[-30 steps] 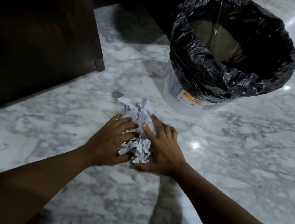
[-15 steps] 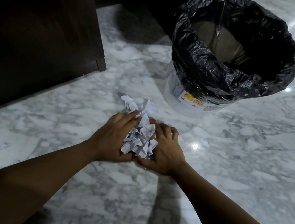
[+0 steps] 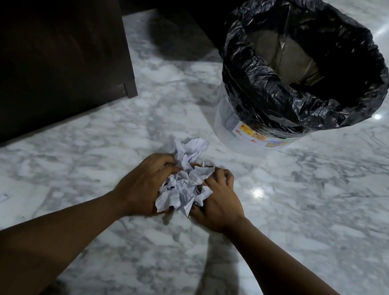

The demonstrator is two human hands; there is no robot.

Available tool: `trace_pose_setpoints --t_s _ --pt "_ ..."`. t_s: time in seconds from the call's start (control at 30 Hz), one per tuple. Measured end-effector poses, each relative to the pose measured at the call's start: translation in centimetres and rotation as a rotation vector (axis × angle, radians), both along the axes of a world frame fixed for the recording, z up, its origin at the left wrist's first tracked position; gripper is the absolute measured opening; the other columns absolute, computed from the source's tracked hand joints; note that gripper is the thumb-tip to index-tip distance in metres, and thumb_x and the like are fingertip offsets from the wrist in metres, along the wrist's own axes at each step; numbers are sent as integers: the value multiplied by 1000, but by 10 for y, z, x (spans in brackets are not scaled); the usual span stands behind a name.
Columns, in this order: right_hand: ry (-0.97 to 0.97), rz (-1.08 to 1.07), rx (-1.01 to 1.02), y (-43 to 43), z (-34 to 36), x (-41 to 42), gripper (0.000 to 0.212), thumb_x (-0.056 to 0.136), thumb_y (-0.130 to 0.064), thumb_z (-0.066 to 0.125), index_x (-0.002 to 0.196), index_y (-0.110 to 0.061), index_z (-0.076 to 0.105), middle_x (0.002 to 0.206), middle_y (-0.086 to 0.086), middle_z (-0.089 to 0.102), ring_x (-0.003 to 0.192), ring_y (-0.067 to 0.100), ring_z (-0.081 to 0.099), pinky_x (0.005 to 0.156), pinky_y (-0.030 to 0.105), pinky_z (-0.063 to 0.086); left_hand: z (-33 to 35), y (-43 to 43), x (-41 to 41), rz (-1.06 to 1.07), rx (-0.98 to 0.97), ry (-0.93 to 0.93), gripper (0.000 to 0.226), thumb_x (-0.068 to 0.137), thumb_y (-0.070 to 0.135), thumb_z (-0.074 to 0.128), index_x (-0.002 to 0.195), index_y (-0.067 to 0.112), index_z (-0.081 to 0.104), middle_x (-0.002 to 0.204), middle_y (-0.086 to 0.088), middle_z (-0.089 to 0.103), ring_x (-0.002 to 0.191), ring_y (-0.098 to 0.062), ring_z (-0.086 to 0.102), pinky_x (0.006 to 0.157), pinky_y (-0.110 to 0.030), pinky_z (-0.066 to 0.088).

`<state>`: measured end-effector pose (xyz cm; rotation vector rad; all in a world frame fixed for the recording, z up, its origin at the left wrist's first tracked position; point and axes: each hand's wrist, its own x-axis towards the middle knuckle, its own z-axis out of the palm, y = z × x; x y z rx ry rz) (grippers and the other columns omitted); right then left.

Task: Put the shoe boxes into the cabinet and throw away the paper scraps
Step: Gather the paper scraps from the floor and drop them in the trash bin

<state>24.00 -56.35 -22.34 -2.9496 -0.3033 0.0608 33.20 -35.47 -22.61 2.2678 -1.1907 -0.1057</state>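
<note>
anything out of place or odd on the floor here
What looks like one small paper scrap lies alone on the marble floor, well left of the crumpled paper pile that the left hand and right hand grip, so it could get missed. The bin stands upright.

No wording can be read. A yellow and red sticker [image 3: 255,136] low on the clear bin [image 3: 224,119], right of centre, is too small to decipher, and print on the crumpled paper [image 3: 183,187] is blurred.

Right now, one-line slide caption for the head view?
Cleanup: left hand and right hand grip paper scraps on the marble floor near a black-lined bin.
</note>
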Motion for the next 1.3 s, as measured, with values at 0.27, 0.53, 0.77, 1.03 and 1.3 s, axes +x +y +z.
trace_pose_setpoints --t_s 0.27,0.53,0.77,1.03,1.3 --pt "28 -48 92 -1 -6 1 61 86 -57 43 134 -21 53 131 4 57 121 32 43 104 52 33 0 0 0 -27 20 29 59 79 37 70 131 10 59 153 -5 41 129 -24 45 105 -38 44" --pt "-3 16 205 -7 1 1 96 70 -83 53 141 -20 44 132 4 43 119 27 39 106 44 29 6 5 7 -125 76 112 105 63 85 57 142 16 48 157 3 33 132 -21 37 108 -33 37" --pt "27 -84 382 -6 3 3 61 98 -58 21 121 -18 61 122 5 56 115 26 43 104 48 32 3 5 -2 96 -94 276 55 95 53 42 146 33 43 134 11 46 123 -7 48 99 -34 46" --pt "37 -168 471 -2 6 1 70 93 -25 47 154 -28 13 139 7 52 118 22 35 107 39 29 5 -3 -6 110 -73 110 63 96 26 53 154 26 28 124 3 50 116 -16 51 96 -22 43" --pt "-9 -37 325 -8 -2 1 55 95 -46 34 144 -27 48 151 6 39 133 29 38 106 52 32 -2 1 -1 -27 -43 3 32 94 22 48 119 16 67 125 -1 63 122 -22 48 104 -33 42"
